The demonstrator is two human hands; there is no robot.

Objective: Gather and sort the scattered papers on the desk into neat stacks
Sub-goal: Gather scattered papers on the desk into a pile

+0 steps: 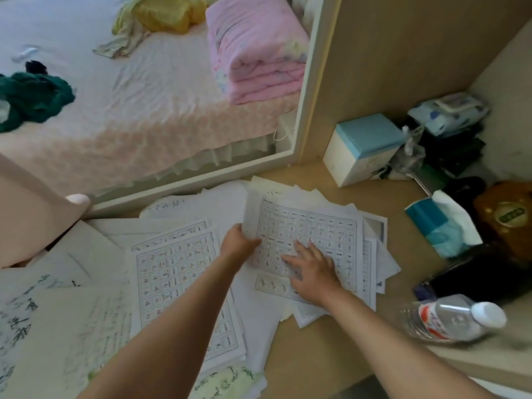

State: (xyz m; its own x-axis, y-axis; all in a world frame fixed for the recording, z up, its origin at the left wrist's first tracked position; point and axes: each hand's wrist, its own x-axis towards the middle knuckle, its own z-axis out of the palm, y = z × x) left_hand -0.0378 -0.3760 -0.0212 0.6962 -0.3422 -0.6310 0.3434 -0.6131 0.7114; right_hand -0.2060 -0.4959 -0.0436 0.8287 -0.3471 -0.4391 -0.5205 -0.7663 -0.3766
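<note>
Left hand grip pinching gridded sheet edge; right hand flat, fingers spread, on it.

Both bare forearms reach forward; the left hand pinches closed, the right hand lies flat, fingers spread.

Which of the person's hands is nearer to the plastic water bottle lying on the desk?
The right hand: it lies flat on the gridded worksheet, left of the bottle. The left hand grips that sheet's left edge, farther away.
</note>
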